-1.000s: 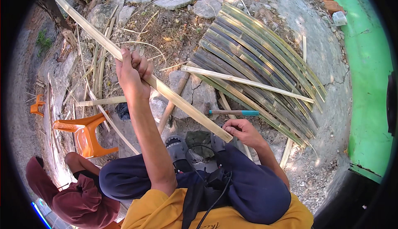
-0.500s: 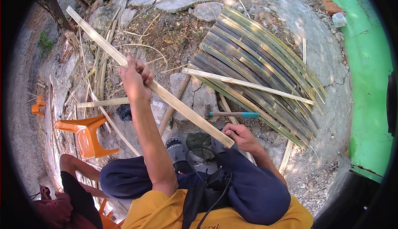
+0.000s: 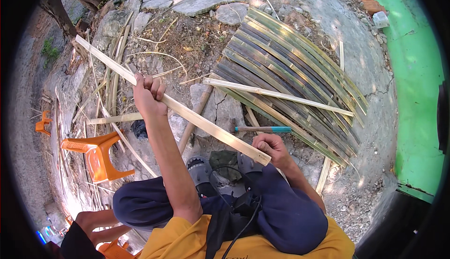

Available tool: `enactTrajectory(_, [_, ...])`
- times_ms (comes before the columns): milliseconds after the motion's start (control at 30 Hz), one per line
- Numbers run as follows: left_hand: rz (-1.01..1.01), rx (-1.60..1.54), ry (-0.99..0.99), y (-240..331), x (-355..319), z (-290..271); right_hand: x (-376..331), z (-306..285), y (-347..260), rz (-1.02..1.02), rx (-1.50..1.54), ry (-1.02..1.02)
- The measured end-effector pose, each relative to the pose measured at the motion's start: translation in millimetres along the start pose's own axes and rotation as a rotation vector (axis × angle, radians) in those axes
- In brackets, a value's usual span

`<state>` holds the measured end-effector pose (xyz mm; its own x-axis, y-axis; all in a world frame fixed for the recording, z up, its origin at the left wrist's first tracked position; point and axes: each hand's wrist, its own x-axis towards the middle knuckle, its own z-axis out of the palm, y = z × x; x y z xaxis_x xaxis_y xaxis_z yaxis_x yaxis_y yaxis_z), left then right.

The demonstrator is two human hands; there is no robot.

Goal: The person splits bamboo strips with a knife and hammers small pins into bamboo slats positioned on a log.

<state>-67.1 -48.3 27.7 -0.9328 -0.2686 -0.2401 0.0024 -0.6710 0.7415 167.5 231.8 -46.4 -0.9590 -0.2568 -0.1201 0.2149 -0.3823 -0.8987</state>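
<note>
My left hand (image 3: 149, 95) is closed around a long, pale split bamboo strip (image 3: 206, 124). The strip slants from the upper left down to the area above my right knee. Beside its near end is my right hand (image 3: 273, 150), fingers curled in; whether it grips the strip's edge or something small is hidden. Just beyond that hand, a hammer (image 3: 262, 129) with a brown and blue handle lies on the ground. To the right, a row of dark green bamboo slats (image 3: 295, 80) is spread out, with a pale strip (image 3: 281, 95) lying across it.
Orange plastic stools (image 3: 99, 155) stand at left, near another person's bare arm or leg (image 3: 101, 224). Loose bamboo strips (image 3: 117, 71) lie over broken stone slabs. A round wooden stick (image 3: 194, 118) lies ahead of my feet. A green wall (image 3: 417, 95) borders the right side.
The bamboo strip has tilted slightly, its far end lower and its near end a little farther right. Both hands have shifted slightly, and my right fingers now curl more.
</note>
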Motion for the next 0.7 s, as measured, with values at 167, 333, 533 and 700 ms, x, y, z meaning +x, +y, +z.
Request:
enactTrajectory(167, [0.066, 0.016, 0.037, 18, -4, 11, -5, 3, -9, 0.000, 0.023, 0.069])
enactTrajectory(333, [0.056, 0.002, 0.019, 25, -1, 12, -9, 4, -27, -0.013, 0.099, 0.056])
enactTrajectory(533, [-0.052, -0.114, -0.059, 19, 10, -4, -3, 13, -54, -0.109, -0.204, 0.032])
enactTrajectory(700, [-0.096, -0.205, -0.094, 13, 12, -10, 3, 14, -50, -0.183, -0.110, -0.058])
